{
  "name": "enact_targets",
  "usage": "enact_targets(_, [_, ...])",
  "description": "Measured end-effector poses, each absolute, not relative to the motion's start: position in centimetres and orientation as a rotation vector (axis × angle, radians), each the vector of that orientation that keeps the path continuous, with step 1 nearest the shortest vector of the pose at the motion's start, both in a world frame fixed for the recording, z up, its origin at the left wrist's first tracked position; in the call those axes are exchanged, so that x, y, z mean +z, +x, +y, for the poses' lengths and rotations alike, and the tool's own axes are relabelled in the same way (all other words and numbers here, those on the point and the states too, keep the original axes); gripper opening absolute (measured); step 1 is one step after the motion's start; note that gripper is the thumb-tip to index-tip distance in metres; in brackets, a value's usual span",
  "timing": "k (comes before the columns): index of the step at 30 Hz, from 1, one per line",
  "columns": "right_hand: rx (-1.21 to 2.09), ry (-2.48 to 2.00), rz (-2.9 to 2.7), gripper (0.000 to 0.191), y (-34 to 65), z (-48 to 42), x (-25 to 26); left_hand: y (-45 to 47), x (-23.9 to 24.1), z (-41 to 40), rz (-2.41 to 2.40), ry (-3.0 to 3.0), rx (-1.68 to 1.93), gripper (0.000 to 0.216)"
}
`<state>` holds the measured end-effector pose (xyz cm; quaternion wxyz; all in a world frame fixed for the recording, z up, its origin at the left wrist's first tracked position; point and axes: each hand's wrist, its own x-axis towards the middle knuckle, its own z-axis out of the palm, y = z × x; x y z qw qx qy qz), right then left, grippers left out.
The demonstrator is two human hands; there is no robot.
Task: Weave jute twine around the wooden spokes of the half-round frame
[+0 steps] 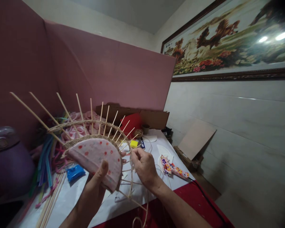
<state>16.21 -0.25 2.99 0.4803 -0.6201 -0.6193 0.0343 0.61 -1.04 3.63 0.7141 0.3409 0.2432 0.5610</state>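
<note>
My left hand (92,190) grips a half-round piece covered in pink dotted cloth (97,153), its thumb on the front and its other fingers mostly hidden behind. Thin wooden sticks (79,107) fan out from the curved edge of this piece. Braided twine (85,138) runs close along that edge, and a second twine arc (109,124) crosses the sticks farther out. At the right side of this outer arc, my right hand (143,167) is closed in a pinch on the twine, close to the stick ends. A loose length of twine (147,202) hangs below it.
A flower-patterned glue gun (177,171) with a black cord lies on the white table sheet to the right. On the left are a purple bottle (9,161), coloured strips (45,161), a blue packet (75,173) and loose sticks (49,202). Cardboard (155,117) stands behind.
</note>
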Motion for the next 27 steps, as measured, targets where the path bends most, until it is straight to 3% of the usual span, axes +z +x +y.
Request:
enact_targets(11, [0.091, -1.525, -1.506, 0.021, 16.1, -0.31, 2.99, 0.53, 4.21, -0.93, 0.529, 0.66, 1.194, 0.049])
enact_targets(25, [0.181, -1.455, -1.437, 0.02, 15.98, 0.1, 2.5, 0.05, 3.77, -0.85, 0.365, 0.642, 1.162, 0.067])
enact_targets(27, [0.251, -1.416, -1.396, 0.02, 15.93, 0.36, 2.25, -0.35, 3.81, -0.7, 0.265, 0.552, 1.101, 0.062])
